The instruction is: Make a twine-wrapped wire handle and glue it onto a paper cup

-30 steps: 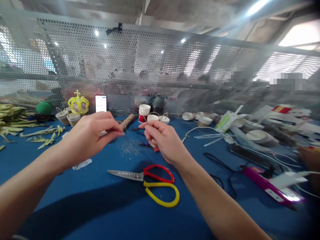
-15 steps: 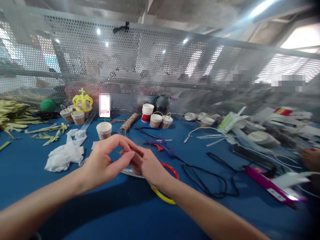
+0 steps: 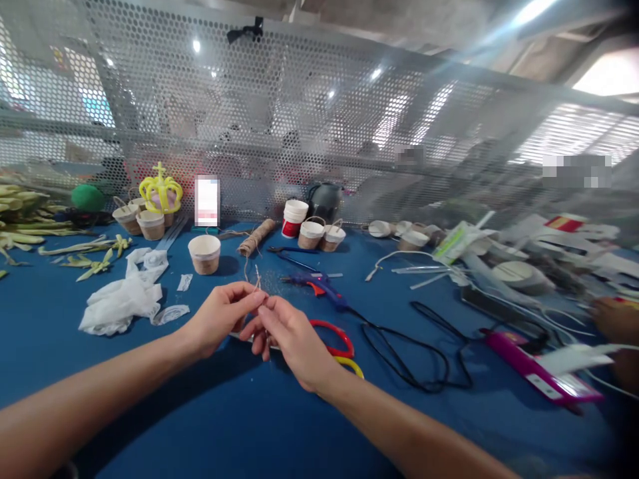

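Note:
Brown twine [image 3: 257, 277] rises in a short piece from between my fingertips. My left hand [image 3: 228, 311] pinches it between thumb and index finger. Right against it, my right hand [image 3: 292, 336] also pinches the twine, its other fingers curled beneath. Under the hands lie scissors with red and yellow handles [image 3: 344, 339], their blades mostly hidden. Beyond my fingers lies a roll of twine [image 3: 257, 237], with a loose strand trailing toward me. A paper cup [image 3: 204, 255] wrapped in brown at its base stands behind my left hand.
A blue glue gun [image 3: 322, 286] with a looping black cord [image 3: 399, 346] lies right of my hands, near pliers [image 3: 294, 256]. Crumpled white lace [image 3: 122, 299] lies on the left. A purple power strip [image 3: 539, 366] is on the right, by another person's hand [image 3: 614, 319].
My hands have turned and drawn slightly down, so the twine end now shows upright above the fingertips. The right hand covers less of the scissors' red handle and more of the yellow one.

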### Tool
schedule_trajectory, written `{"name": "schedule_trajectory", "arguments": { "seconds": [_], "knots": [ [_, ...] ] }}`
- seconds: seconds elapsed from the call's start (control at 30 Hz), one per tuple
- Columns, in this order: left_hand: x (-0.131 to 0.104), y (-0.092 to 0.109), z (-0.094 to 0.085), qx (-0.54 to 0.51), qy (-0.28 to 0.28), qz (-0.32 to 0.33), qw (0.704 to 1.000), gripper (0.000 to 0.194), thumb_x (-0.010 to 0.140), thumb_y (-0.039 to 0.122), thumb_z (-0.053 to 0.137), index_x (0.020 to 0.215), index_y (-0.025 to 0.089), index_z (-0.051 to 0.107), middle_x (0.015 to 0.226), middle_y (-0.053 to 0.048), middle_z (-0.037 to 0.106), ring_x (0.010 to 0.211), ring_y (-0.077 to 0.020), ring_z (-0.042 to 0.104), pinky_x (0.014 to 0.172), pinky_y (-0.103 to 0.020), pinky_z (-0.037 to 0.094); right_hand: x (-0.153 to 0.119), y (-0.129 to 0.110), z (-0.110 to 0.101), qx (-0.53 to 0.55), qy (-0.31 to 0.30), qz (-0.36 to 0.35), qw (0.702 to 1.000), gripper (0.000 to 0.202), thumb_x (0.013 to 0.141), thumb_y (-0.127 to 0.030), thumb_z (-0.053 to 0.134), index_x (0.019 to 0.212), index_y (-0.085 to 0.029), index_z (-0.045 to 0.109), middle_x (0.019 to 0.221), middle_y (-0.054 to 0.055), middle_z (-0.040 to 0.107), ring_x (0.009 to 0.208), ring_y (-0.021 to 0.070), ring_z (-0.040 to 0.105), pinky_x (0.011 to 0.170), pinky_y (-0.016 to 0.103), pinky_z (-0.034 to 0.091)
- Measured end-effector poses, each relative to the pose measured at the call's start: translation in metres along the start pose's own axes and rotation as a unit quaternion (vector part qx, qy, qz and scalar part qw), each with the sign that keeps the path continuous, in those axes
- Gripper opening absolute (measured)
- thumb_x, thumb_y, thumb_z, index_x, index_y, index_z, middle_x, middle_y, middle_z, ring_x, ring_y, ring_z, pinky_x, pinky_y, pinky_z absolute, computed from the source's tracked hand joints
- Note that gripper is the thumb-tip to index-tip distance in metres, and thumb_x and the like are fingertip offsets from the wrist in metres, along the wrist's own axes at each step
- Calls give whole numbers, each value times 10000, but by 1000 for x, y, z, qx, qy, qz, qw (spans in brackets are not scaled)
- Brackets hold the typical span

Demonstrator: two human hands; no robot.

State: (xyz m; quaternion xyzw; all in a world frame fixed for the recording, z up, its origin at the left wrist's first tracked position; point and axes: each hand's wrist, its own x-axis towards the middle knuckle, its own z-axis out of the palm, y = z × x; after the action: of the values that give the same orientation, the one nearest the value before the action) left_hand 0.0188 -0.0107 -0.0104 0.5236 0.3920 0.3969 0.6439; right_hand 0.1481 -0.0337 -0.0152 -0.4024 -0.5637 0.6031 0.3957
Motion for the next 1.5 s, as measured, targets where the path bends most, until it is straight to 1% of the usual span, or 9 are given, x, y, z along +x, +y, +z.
{"name": "schedule_trajectory", "arguments": {
  "seconds": [0.13, 0.23, 0.3, 0.37, 0.4, 0.47, 0.67, 1.0, 1.5],
  "knots": [
    [0, -4, 0, -15, 6, 7, 1000, 257, 709, 380, 579, 687, 145, 479, 438, 77, 410, 364, -36, 353, 397, -183, 247, 0, 3, -3, -39, -49, 15, 998, 200, 847, -335, 378, 790, -161, 460, 674, 34, 611, 526, 104, 563, 470, 223, 436],
    [0, -1, -1, -4, 33, 40, 999, 259, 735, 387, 546, 680, 149, 460, 457, 81, 406, 376, -22, 265, 393, -176, 195, 9, -8, -25, -212, -13, -24, 977, 250, 839, -348, 382, 727, -159, 501, 681, 42, 602, 579, 124, 574, 518, 242, 453],
    [-2, 2, -2, 19, 30, 58, 998, 247, 760, 385, 511, 700, 152, 458, 497, 62, 461, 398, -28, 266, 401, -180, 185, 18, -19, -49, -373, 111, -83, 917, 220, 837, -314, 391, 770, -161, 534, 726, 44, 617, 662, 135, 587, 605, 246, 451],
    [-4, 6, -3, 61, 19, 67, 996, 234, 783, 381, 477, 730, 153, 477, 496, 54, 464, 418, -40, 293, 414, -185, 195, 26, -26, -77, -545, 203, -55, 812, 220, 842, -302, 386, 866, -163, 555, 840, 61, 631, 766, 147, 587, 695, 247, 431],
    [-5, 8, -3, 85, 16, 71, 994, 234, 791, 378, 463, 745, 151, 494, 472, 61, 433, 424, -46, 298, 419, -187, 198, 30, -27, -91, -625, 209, -3, 752, 228, 842, -294, 385, 915, -164, 557, 919, 73, 624, 840, 155, 577, 741, 244, 415],
    [-7, 10, -2, 124, 15, 79, 989, 247, 802, 373, 440, 758, 144, 518, 448, 73, 367, 425, -50, 285, 423, -190, 195, 35, -22, -112, -658, 198, 48, 725, 209, 791, -246, 459, 870, -105, 592, 925, 145, 621, 906, 222, 562, 762, 281, 401],
    [-4, 7, -2, 171, 9, 60, 983, 241, 804, 340, 403, 788, 131, 522, 489, 70, 350, 445, -56, 279, 425, -191, 198, 38, 2, -130, -669, 155, 127, 716, 183, 717, -136, 490, 823, -50, 611, 937, 218, 617, 930, 276, 561, 743, 288, 400],
    [-12, -4, -17, 170, 5, 19, 985, 256, 783, 368, 430, 847, 136, 518, 520, 75, 341, 440, -50, 261, 413, -179, 196, 19, -16, -129, -557, 114, 135, 811, 171, 786, -185, 380, 807, -127, 540, 736, 60, 651, 559, 95, 586, 494, 173, 408],
    [-13, -14, -15, 188, -44, -10, 981, 264, 790, 382, 423, 837, 144, 526, 500, 74, 368, 460, -64, 300, 442, -182, 235, 31, -30, -136, -689, 103, 134, 705, 234, 809, -298, 448, 781, -129, 606, 783, 107, 644, 750, 207, 590, 602, 256, 381]
  ]
}}
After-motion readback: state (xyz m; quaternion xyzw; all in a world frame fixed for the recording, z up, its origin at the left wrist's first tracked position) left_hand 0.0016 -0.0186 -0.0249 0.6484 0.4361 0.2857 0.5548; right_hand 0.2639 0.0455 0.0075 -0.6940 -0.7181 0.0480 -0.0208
